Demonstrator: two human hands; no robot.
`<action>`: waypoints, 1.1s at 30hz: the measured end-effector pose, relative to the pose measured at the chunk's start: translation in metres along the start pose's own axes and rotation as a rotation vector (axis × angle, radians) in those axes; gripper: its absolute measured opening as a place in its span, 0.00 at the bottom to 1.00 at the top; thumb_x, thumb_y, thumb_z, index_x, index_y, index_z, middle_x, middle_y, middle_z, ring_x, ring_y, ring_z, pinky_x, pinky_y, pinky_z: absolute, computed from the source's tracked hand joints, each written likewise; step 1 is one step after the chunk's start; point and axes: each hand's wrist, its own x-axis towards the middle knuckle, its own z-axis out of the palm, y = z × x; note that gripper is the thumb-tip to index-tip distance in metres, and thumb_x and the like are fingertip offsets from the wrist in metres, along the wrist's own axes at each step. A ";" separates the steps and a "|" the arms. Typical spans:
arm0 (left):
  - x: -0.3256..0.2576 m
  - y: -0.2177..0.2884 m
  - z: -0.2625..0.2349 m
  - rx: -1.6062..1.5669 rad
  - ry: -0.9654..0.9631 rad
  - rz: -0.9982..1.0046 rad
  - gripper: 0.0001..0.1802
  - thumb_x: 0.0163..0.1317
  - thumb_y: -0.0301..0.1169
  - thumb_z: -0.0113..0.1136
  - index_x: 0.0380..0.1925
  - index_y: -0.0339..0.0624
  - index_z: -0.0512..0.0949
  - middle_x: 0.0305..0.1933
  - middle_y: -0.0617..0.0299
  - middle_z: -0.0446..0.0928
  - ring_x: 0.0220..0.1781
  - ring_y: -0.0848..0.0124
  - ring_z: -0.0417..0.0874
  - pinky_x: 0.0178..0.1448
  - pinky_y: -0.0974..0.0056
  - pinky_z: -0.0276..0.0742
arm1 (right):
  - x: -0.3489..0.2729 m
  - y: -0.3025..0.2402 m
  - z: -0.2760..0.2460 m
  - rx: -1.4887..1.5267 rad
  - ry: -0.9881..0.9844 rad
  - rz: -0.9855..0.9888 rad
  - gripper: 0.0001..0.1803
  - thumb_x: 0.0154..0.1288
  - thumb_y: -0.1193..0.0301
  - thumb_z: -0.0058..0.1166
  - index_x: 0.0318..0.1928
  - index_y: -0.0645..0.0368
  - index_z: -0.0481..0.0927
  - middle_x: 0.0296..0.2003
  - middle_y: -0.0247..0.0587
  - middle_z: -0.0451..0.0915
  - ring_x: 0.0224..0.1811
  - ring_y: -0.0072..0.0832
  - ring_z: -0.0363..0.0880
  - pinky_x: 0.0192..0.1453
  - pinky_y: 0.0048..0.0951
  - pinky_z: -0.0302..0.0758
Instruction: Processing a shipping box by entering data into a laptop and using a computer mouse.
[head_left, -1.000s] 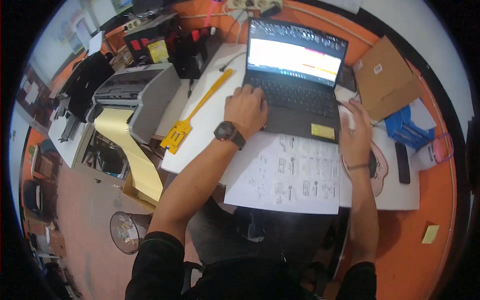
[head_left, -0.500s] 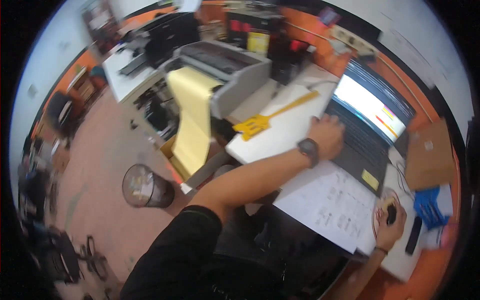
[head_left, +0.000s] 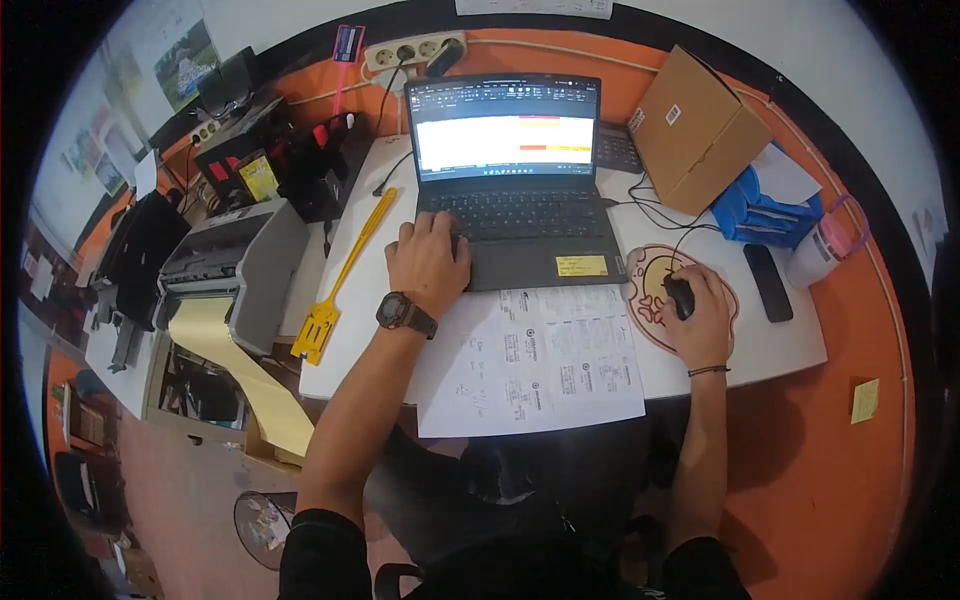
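Observation:
An open laptop (head_left: 510, 235) with a lit screen sits in the middle of the white desk. My left hand (head_left: 430, 262) lies palm down over the left part of its keyboard, fingers stretched forward onto the keys. To the right, my right hand (head_left: 706, 318) curls over a black computer mouse (head_left: 681, 296). The mouse rests on a cartoon-shaped mouse pad (head_left: 662, 262) with a pink-brown border. Below the laptop's front edge, printed sheets of paper (head_left: 535, 400) lie between my arms. A yellow sticky note (head_left: 581, 265) is stuck on the palm rest.
Left of the laptop lies a long yellow plastic swatter (head_left: 352, 265). Beyond it a grey printer (head_left: 265, 260) feeds yellow paper downward. On the right are a cardboard box (head_left: 690, 130), a blue holder (head_left: 762, 212), a phone (head_left: 768, 283) and a pink-lidded tumbler (head_left: 818, 250).
The view has swung to the right, so the laptop now faces me squarely and the printer is farther left. My left hand stays at the keyboard and my right on the mouse.

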 end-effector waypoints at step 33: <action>0.005 -0.007 0.000 -0.016 -0.003 0.030 0.12 0.76 0.40 0.67 0.50 0.46 0.88 0.54 0.57 0.86 0.61 0.51 0.86 0.65 0.39 0.82 | 0.002 0.000 0.001 0.010 0.009 -0.052 0.23 0.63 0.80 0.71 0.59 0.57 0.85 0.61 0.50 0.84 0.67 0.57 0.83 0.73 0.50 0.80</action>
